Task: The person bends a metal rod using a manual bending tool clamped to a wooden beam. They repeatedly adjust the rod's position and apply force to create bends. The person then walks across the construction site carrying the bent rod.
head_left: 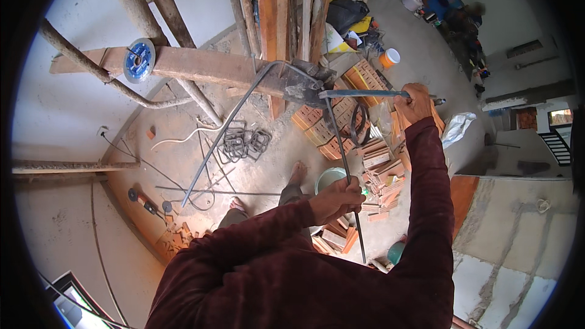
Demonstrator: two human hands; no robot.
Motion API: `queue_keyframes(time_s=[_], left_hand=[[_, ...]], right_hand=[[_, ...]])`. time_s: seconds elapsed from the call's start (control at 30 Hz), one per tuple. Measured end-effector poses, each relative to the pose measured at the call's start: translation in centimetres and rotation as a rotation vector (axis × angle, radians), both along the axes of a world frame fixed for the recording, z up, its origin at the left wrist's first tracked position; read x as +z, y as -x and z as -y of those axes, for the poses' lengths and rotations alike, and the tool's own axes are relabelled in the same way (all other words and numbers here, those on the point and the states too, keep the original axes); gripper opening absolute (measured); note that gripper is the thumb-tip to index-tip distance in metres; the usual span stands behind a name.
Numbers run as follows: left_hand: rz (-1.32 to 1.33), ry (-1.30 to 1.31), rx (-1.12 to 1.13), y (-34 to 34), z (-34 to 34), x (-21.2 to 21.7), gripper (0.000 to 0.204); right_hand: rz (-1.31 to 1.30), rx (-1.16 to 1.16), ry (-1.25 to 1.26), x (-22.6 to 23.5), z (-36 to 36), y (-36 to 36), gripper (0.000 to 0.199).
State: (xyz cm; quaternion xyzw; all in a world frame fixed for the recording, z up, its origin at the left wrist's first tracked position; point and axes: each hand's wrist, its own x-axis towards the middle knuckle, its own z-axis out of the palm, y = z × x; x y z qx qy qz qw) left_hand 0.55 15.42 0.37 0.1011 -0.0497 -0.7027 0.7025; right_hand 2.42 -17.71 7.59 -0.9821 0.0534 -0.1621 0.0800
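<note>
My left hand (335,200) is closed around a dark steel rod (342,146) that slants down past my body. My right hand (415,103) grips the far end of a blue-grey metal bar (365,93), whose other end meets the rod at the end of a wooden beam (201,64). Dark fittings (306,84) cover that beam end. From there a bent steel length (231,119) crosses the beam and runs down to the left; whether it is one piece with the rod in my left hand, I cannot tell.
A blue cutting disc (139,61) rests against the beam. On the floor lie bent steel loops (241,143), stacked hollow bricks (323,119), broken tiles (384,173), a green basin (331,178) and an angle grinder (145,203). Wooden posts (266,12) stand ahead. An orange-and-white bucket (389,58) sits beyond.
</note>
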Motion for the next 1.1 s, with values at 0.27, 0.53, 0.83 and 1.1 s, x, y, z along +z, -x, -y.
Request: queue_keyframes(time_s=[0.27,0.53,0.83,1.1], left_hand=[[-0.037,-0.021,-0.030,-0.2,0.1,0.5,0.032],[-0.018,0.009,-0.014,-0.2,0.2,0.4,0.034],[-0.033,0.008,0.023,-0.1,0.4,1.0,0.037],[-0.020,0.034,0.030,0.0,0.0,1.1,0.036]], right_hand=[[-0.019,0.022,0.031,0.1,0.8,-1.7,0.048],[0.015,0.061,0.072,-0.8,1.3,-0.5,0.047],[-0.007,0.021,0.021,-0.7,0.9,-0.4,0.043],[0.002,0.035,0.039,-0.8,0.8,-0.8,0.047]])
